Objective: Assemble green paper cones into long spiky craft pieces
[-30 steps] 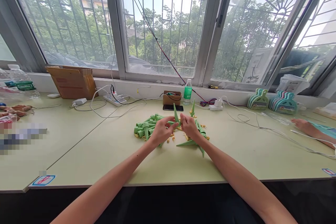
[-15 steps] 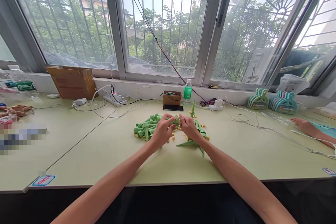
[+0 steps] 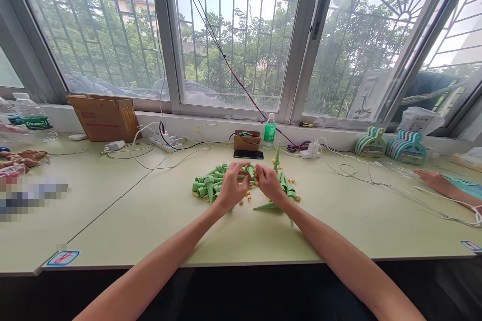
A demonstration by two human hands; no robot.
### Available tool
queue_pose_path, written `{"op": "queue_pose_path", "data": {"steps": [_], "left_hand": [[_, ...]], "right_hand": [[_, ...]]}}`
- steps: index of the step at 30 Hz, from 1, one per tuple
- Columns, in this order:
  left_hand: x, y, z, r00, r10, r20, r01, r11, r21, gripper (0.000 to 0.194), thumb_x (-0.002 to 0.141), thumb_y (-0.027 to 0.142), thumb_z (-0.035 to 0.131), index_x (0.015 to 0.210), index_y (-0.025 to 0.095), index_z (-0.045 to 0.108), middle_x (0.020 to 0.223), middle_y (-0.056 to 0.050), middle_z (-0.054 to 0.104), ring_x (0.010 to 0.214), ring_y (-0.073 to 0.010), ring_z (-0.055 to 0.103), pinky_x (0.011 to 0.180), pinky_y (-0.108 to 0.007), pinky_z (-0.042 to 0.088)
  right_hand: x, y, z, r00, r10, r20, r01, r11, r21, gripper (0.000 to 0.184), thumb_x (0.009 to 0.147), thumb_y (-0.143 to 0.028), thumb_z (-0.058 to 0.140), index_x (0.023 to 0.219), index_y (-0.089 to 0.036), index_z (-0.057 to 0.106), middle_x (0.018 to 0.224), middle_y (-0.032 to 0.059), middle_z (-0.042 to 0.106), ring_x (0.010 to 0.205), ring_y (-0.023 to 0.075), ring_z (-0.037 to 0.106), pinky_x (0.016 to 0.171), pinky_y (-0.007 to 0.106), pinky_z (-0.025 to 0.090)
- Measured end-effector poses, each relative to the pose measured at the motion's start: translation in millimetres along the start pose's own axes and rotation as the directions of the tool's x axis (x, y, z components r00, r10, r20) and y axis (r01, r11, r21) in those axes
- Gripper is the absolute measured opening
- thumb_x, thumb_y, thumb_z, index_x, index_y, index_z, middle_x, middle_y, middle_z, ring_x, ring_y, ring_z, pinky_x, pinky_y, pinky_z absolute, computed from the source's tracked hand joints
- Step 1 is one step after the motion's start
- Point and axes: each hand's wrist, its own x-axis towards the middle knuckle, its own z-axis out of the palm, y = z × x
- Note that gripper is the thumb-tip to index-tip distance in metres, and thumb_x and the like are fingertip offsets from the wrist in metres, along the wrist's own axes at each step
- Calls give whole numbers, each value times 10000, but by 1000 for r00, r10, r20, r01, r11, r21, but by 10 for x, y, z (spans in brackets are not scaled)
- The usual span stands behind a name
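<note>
My left hand (image 3: 230,188) and my right hand (image 3: 268,182) meet over the middle of the pale green table (image 3: 158,220). Together they pinch a small green cone piece (image 3: 250,170); the fingers hide most of it. A heap of green cone parts (image 3: 209,183) lies just left of my left hand. More green spikes (image 3: 280,195) lie under and to the right of my right hand, and one spike (image 3: 277,154) stands upright behind it. Small yellow bits (image 3: 246,194) are scattered between the heaps.
A black phone (image 3: 248,154), a small brown box (image 3: 246,139) and a green-labelled bottle (image 3: 268,132) stand behind the heaps. A power strip with cables (image 3: 165,141) and a cardboard box (image 3: 103,116) sit at the left. Another person's hand (image 3: 439,180) rests at the far right.
The long green spike I held upright a second ago has come down between my hands. Both hands have closed in together and shifted slightly away from me.
</note>
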Motion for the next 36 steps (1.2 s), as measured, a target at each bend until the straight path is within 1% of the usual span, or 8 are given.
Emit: {"op": "queue_pose_path", "data": {"steps": [3,5,8,11,19,24,31,36], "left_hand": [[24,18,7,993,-112,-22,109,988,-113,291,856,275,527,1133,193,552,1078,-80,541,784,-143,652,625,-272,593],[38,40,6,982,-191,-14,185,966,-183,306,883,359,501,1137,190,521,954,-49,563,681,-124,639,570,-267,582],[41,74,1,960,-275,56,280,926,-255,380,887,469,488,1140,186,472,723,21,533,524,-106,573,465,-245,532],[32,94,-7,948,-299,114,318,914,-252,430,853,511,540,1122,186,457,645,51,513,449,-94,528,418,-222,484],[15,55,-22,964,-232,127,252,951,-177,411,827,498,578,1091,197,483,649,59,487,438,-93,538,416,-204,438],[7,14,-14,982,-160,105,170,981,-92,360,831,453,575,1083,202,513,742,24,537,484,-84,548,436,-189,421],[6,42,-16,990,-118,81,120,993,-13,323,836,374,571,1111,215,516,826,2,542,507,-63,504,466,-176,418],[3,35,-16,995,-77,57,74,996,52,334,839,376,569,1132,225,519,904,-20,548,548,-67,514,520,-188,449]], "right_hand": [[-8,-10,-8,1000,-8,-10,7,1000,-29,456,975,-511,296,667,-202,426,537,-30,445,485,110,388,495,233,307],[-14,-22,-18,1000,-21,-19,20,998,-53,439,979,-489,300,669,-202,420,545,-32,440,491,110,375,503,233,302],[-25,-36,-25,998,-61,-5,61,994,-86,419,981,-461,312,665,-202,404,561,-36,435,506,108,360,518,235,293],[-32,-25,-19,996,-84,26,87,990,-115,412,982,-444,312,658,-202,392,556,-41,423,509,107,347,527,239,283],[-21,35,-21,993,-110,53,117,983,-143,408,986,-413,294,651,-205,397,548,-41,411,508,112,322,529,247,271],[-12,31,-24,993,-103,65,111,985,-129,430,985,-412,289,640,-202,436,560,-19,443,521,122,363,530,251,292],[-7,9,-29,994,-71,83,79,991,-105,435,977,-432,282,620,-212,399,549,-16,429,507,125,354,515,256,285],[-4,-4,-31,994,-82,69,89,991,-98,458,976,-439,286,606,-206,419,543,-9,457,509,126,384,511,249,298]]}}
